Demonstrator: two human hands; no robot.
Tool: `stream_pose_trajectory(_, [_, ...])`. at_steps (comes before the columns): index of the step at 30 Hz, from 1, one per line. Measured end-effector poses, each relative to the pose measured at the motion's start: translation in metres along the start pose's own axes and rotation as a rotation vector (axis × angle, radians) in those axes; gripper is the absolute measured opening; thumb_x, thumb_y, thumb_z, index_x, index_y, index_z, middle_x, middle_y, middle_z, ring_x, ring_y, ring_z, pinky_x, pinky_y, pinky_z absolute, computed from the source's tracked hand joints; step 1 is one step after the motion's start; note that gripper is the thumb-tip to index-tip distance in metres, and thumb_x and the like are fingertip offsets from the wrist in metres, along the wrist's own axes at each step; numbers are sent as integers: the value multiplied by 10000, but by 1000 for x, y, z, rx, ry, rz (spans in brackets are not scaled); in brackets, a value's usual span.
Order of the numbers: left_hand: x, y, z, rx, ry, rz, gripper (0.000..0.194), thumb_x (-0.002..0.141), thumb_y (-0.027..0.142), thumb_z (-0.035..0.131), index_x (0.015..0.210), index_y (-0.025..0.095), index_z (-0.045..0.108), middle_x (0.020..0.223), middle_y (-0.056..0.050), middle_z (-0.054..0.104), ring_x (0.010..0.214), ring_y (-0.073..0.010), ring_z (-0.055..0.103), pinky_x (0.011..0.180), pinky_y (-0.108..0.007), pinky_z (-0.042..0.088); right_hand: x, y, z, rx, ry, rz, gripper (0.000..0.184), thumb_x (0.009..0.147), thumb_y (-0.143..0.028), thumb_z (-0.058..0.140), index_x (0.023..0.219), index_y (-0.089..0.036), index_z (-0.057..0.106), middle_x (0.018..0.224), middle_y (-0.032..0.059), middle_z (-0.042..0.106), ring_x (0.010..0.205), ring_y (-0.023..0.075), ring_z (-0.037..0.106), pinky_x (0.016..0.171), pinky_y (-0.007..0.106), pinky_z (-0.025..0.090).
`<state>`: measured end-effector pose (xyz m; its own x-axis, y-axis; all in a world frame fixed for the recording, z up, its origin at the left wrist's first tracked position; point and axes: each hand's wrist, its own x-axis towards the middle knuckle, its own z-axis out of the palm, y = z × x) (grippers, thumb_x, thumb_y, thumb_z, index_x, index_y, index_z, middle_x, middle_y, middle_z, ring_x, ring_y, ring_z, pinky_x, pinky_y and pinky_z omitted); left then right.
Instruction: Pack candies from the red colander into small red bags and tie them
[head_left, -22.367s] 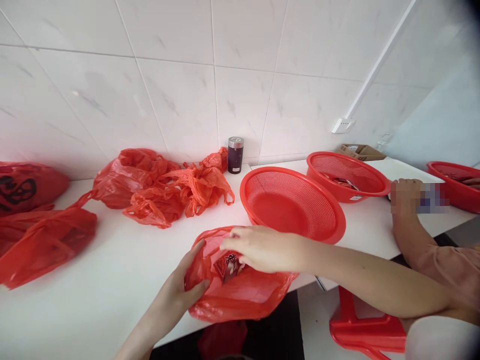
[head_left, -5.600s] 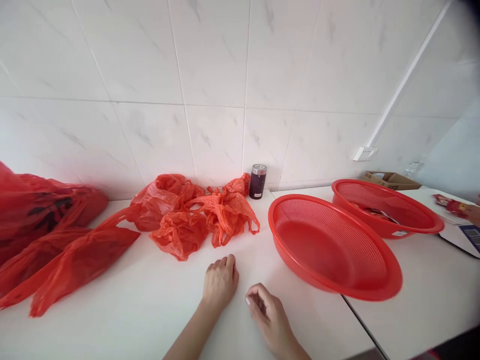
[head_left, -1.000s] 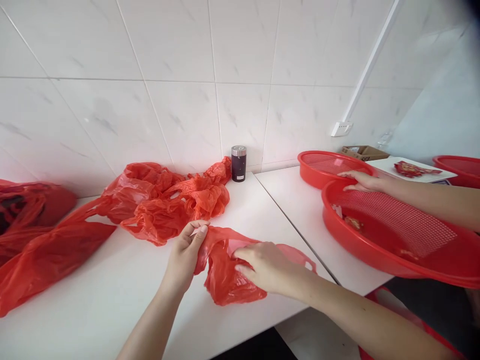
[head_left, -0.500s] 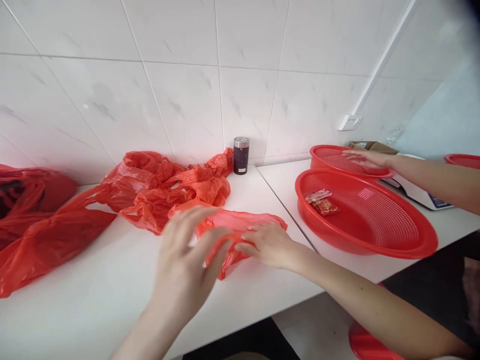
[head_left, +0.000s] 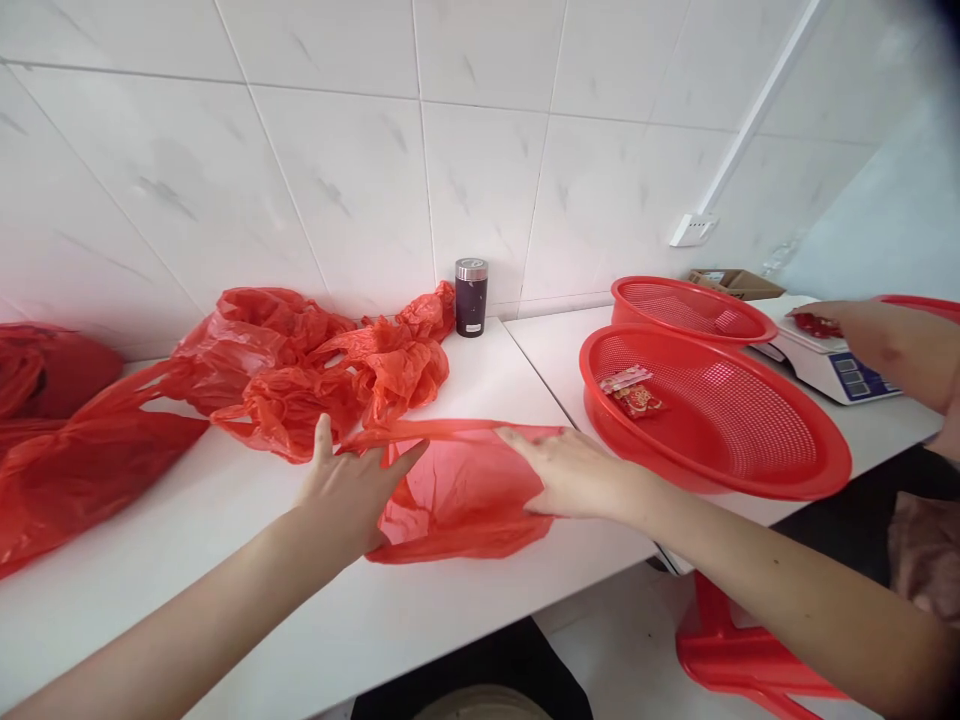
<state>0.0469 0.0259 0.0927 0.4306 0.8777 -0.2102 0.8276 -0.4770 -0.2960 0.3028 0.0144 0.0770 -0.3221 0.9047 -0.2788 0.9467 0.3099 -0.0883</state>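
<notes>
A red plastic bag (head_left: 457, 490) lies on the white counter (head_left: 225, 520), its mouth pulled taut between my two hands. My left hand (head_left: 349, 490) is at the bag's left end, fingers spread and thumb up. At the bag's right end my right hand (head_left: 574, 470) lies with its fingers stretched flat along the rim. To the right stands a red mesh basket (head_left: 750, 440) with two small red packets (head_left: 631, 392) in it.
A heap of crumpled red bags (head_left: 300, 365) and a dark jar (head_left: 471, 297) sit by the tiled wall. Fuller red bags (head_left: 75, 460) lie at the left. A second basket (head_left: 690, 305), a scale (head_left: 825, 362), another person's hand (head_left: 870, 335) and a red stool (head_left: 742, 650) are at the right.
My hands have moved apart and drawn the bag's mouth wide and flat. The other person's hand has gone from the far basket to the scale.
</notes>
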Motion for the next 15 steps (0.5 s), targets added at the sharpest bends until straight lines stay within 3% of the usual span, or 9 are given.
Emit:
stream_pose_trajectory(2, [-1,1,-5,7,36,-15,853,667,281,711,1459,267,394,1156,-175,670,865,-368,679,1026,-726,71,-2,3,-11,41,91,8,1017,703,-421,739,1531,-282,165,1110,124,657,1073,362,580,865,451,456])
stream_pose_trajectory(5, [0,2,-1,-111,115,41,632,753,255,636,1375,264,522,1325,-144,596,1084,-391,608,1052,-684,153,-10,23,-31,357,179,-44,754,803,-495,645,1470,-334,332,1215,89,618,1039,271,611,868,392,490])
stream_pose_trajectory(7, [1,1,4,-250,143,115,496,807,249,577,1299,312,590,1286,-74,639,1165,-361,568,1077,-664,155,-19,50,-45,564,282,-60,554,868,-527,554,1379,-332,461,1205,54,627,1001,210,630,859,336,511])
stream_pose_trajectory(9, [2,0,6,-389,179,160,390,854,320,539,1231,366,629,1157,-27,711,1128,-317,596,1100,-660,108,-27,88,-54,582,423,48,480,888,-526,523,1322,-322,508,1199,47,631,1003,207,633,871,341,514])
stream_pose_trajectory(11, [4,0,4,-514,266,167,334,874,428,517,1178,392,650,1073,0,735,1051,-278,629,1117,-633,127,-31,131,-55,436,432,230,577,849,-491,594,1381,-326,445,1253,67,603,1059,248,618,887,377,509])
stream_pose_trajectory(13, [5,4,2,-627,391,144,325,873,498,500,1129,390,669,1000,17,733,960,-241,645,1086,-554,295,-30,173,-45,283,263,349,845,735,-423,739,1467,-312,333,1372,109,515,1164,310,562,909,398,496])
stream_pose_trajectory(15, [6,10,3,-710,509,77,316,870,512,495,1080,374,686,970,13,702,874,-214,642,895,-412,499,-21,205,-30,191,189,421,1039,586,-330,858,1479,-304,328,1457,139,414,1208,356,525,886,397,505])
